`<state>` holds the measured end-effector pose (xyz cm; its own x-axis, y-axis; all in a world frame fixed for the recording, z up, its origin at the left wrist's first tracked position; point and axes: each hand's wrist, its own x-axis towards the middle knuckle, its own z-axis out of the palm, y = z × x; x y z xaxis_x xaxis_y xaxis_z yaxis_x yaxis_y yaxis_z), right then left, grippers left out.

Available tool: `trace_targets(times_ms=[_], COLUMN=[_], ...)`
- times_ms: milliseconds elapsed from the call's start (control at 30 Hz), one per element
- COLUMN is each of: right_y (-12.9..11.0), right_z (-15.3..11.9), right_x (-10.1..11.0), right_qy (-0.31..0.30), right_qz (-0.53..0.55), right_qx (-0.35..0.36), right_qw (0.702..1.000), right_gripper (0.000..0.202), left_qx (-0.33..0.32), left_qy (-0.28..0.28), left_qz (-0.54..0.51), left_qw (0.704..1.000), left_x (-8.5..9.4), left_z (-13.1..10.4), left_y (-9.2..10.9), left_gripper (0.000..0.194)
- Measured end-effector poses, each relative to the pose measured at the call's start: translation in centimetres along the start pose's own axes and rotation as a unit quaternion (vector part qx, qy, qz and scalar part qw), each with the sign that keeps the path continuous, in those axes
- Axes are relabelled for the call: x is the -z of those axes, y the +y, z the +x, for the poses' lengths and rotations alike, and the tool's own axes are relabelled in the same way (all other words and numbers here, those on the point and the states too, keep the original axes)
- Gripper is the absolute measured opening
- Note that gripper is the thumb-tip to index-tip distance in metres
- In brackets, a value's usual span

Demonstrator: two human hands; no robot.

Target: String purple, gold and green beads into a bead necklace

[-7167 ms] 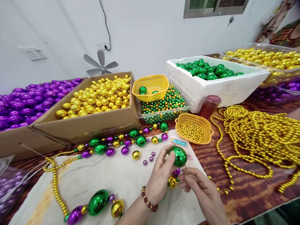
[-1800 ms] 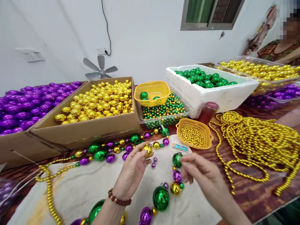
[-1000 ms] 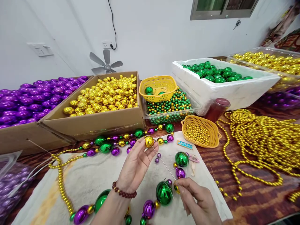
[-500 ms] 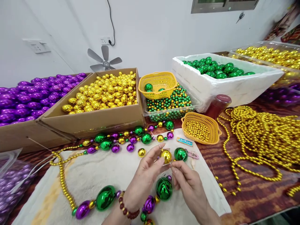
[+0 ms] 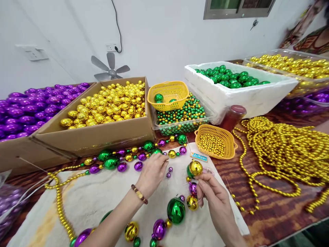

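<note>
My right hand [image 5: 209, 188] pinches a gold ball [image 5: 195, 167] near its base, with a thin needle or wire rising above it. Below and beside it hang a purple bead [image 5: 192, 188] and another gold ball [image 5: 192, 202], next to a large green ball [image 5: 176, 210] on the white cloth [image 5: 108, 192]. My left hand [image 5: 153, 171] reaches over the cloth beside the finished-looking bead strand [image 5: 148, 146]; its fingers are bent together, and whatever they may hold is hidden. Two small purple beads [image 5: 169, 172] lie just right of it.
Behind the cloth stand cartons of purple [image 5: 28, 109] and gold balls [image 5: 110, 106], a yellow basket [image 5: 168, 96] and a white foam box [image 5: 239, 92]. To the right are a small-bead basket [image 5: 216, 140], a red jar [image 5: 233, 117] and gold bead chains [image 5: 282, 151]. A person's sleeve [image 5: 312, 41] shows top right.
My left hand has left the gold ball and moved up and left toward the bead strand. The gold ball has moved right with my right hand. The view has shifted slightly.
</note>
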<state>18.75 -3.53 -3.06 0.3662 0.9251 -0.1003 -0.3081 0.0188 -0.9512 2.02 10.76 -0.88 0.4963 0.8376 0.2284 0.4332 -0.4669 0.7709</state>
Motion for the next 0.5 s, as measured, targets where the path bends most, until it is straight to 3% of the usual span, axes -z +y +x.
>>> trace_targets(times_ms=[133,300,433,500], right_y=[0.5,1.4,1.7,1.8], right_z=[-0.3,-0.1,0.0,0.0], right_x=[0.5,0.8,0.7,0.9], right_qy=[0.004,-0.020,-0.016,-0.004], right_qz=[0.030,0.062,0.070,0.073], right_qx=[-0.017,-0.018,-0.034,-0.048], right_qw=[0.999,0.998,0.997,0.996], right_gripper=[0.023,0.025,0.031,0.035], left_qx=[-0.073,-0.059,0.000,0.025], left_qy=[0.003,0.029,-0.058,-0.108], left_qz=[0.010,0.194,0.259,0.283], left_qw=[0.997,0.979,0.964,0.953], left_x=[-0.8,1.9,2.5,2.2], left_z=[3.6,12.1,19.2,21.5], left_y=[1.6,2.2,0.8,0.0], left_gripper=[0.016,0.023,0.016,0.025])
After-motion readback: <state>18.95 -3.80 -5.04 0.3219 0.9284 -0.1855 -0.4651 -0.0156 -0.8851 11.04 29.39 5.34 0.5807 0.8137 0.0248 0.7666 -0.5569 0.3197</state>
